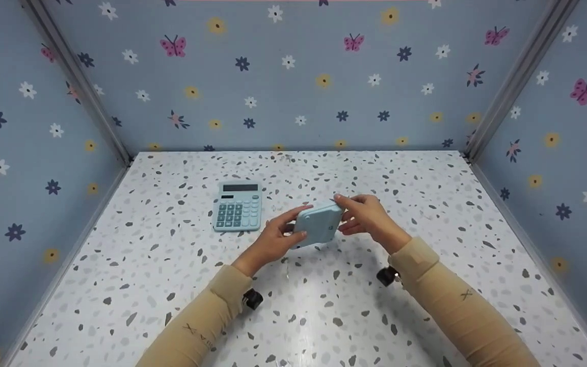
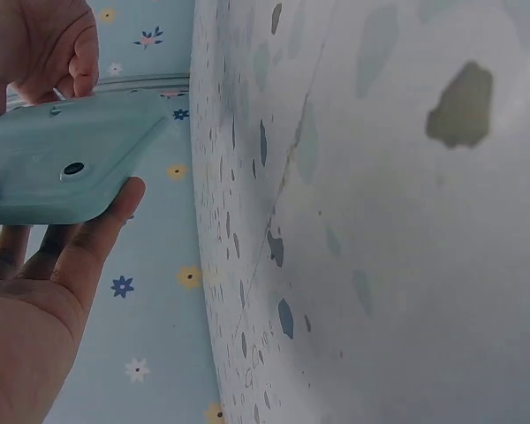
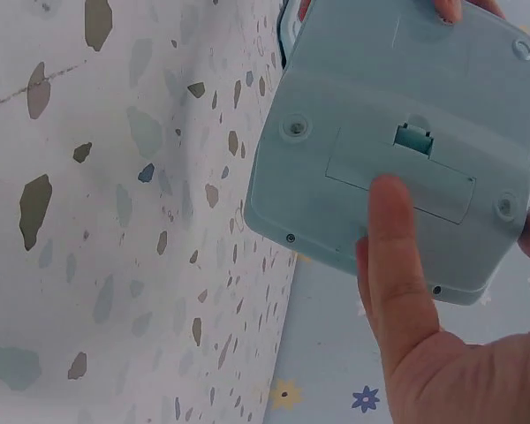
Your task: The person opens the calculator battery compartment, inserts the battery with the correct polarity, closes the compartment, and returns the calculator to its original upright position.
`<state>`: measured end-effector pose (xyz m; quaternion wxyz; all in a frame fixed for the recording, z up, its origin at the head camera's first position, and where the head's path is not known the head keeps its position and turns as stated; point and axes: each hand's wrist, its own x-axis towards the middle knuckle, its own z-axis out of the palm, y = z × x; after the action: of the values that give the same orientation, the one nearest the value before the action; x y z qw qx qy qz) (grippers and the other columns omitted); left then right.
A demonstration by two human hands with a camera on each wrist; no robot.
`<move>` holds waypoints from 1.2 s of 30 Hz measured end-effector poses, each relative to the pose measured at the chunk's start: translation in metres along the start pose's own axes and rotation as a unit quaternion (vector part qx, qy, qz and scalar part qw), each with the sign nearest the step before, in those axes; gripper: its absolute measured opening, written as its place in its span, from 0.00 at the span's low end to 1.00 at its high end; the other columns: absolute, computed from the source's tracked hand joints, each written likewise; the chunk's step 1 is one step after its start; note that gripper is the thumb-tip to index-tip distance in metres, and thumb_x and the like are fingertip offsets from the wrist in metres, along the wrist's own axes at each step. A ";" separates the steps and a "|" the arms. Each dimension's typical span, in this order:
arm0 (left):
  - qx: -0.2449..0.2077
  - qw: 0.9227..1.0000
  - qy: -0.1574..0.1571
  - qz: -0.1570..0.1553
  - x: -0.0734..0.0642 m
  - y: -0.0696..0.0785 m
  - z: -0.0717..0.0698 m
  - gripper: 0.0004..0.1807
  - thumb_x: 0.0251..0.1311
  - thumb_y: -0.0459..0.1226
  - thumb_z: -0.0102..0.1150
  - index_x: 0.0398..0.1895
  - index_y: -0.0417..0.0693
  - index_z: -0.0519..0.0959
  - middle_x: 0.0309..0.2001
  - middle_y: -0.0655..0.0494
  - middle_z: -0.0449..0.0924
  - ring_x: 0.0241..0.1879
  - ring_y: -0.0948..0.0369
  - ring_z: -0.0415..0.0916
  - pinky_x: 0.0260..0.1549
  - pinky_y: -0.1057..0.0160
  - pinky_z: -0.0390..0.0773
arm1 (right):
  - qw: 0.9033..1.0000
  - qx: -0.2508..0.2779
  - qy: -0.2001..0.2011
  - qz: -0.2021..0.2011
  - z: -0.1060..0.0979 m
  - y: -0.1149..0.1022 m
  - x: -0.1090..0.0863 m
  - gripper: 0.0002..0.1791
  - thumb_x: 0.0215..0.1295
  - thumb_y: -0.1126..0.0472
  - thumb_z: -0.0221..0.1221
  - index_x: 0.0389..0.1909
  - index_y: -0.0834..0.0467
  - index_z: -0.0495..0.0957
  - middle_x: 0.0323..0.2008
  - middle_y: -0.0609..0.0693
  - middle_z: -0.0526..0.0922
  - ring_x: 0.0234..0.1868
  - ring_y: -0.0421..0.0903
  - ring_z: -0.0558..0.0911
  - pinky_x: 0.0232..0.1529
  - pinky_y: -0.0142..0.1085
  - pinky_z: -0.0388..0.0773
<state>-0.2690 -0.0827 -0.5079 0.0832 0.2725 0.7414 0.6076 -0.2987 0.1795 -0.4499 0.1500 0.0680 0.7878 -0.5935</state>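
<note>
A light blue calculator (image 1: 316,224), its underside showing, is held tilted above the table. My left hand (image 1: 274,238) grips it along the left side, thumb on the near face and fingers around the edge. At its upper right corner, my right hand (image 1: 370,216) holds the edge with bent fingers. In the right wrist view, the calculator's back (image 3: 318,177) shows round feet, small screws and a battery cover, with a right-hand digit (image 3: 393,238) in front of the cover. A second light blue calculator (image 1: 237,206) lies face up on the table, left of the hands.
The speckled white table (image 1: 171,295) is enclosed by blue panels (image 1: 293,76) printed with flowers and butterflies at the back and both sides. Black wrist devices (image 1: 386,276) hang under the sleeves.
</note>
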 end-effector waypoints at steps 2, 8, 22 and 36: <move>0.015 1.000 -0.004 0.002 -0.001 0.001 0.001 0.34 0.79 0.33 0.60 0.85 0.49 0.65 0.75 0.38 0.73 0.67 0.38 0.80 0.64 0.39 0.84 | 1.000 0.010 -0.001 0.010 0.000 -0.001 0.000 0.40 0.77 0.41 0.64 0.71 0.71 0.70 0.43 0.60 0.88 0.31 0.45 0.92 0.38 0.38 0.92; 0.050 0.999 -0.004 0.018 0.000 0.001 0.003 0.33 0.78 0.32 0.60 0.83 0.50 0.68 0.75 0.40 0.75 0.65 0.40 0.81 0.62 0.40 0.84 | 0.998 0.053 -0.011 0.029 -0.003 -0.002 0.001 0.36 0.77 0.48 0.65 0.69 0.73 0.72 0.40 0.57 0.90 0.31 0.45 0.92 0.38 0.37 0.92; 0.024 0.997 0.065 -0.022 0.003 0.002 0.005 0.37 0.64 0.35 0.77 0.77 0.50 0.75 0.62 0.39 0.82 0.61 0.47 0.85 0.61 0.50 0.87 | 0.988 0.135 -0.076 0.023 -0.019 0.007 0.002 0.24 0.74 0.63 0.63 0.63 0.73 0.76 0.37 0.55 0.90 0.33 0.48 0.93 0.39 0.37 0.92; 0.033 0.995 0.078 -0.057 0.004 -0.002 0.002 0.39 0.57 0.36 0.82 0.74 0.44 0.78 0.68 0.43 0.82 0.65 0.49 0.81 0.65 0.49 0.83 | 0.971 0.214 -0.104 0.031 -0.027 0.016 0.004 0.31 0.74 0.70 0.61 0.76 0.66 0.67 0.48 0.56 0.88 0.39 0.49 0.93 0.44 0.39 0.92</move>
<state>-0.2725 -0.0795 -0.5096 0.0505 0.1841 0.7795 0.5966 -0.3024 0.2100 -0.4589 0.2312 0.0608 0.6204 -0.7470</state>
